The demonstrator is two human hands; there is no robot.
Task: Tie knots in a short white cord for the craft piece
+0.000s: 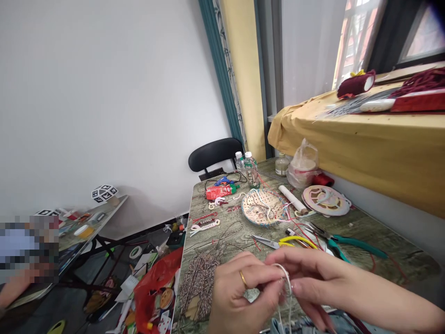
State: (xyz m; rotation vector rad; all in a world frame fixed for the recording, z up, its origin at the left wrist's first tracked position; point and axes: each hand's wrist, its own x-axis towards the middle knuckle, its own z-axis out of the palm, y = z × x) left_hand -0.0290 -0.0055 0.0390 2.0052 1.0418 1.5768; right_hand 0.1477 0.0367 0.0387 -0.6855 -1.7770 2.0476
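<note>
Left hand (239, 290): grip pinched on white cord (287, 278) (ring on finger).
Right hand (313, 276): grip pinched on same cord, low over table (382, 232).
Progress: cord looped, unfinished; ends hanging.
Nearby: scissors (278, 241), woven disc (264, 207).

Scissors (278, 241) and pliers (351, 245) lie near a woven disc (263, 207).

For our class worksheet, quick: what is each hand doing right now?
Left hand: closed, pinching the white cord.
Right hand: closed, fingertips pinching the same white cord.
</note>
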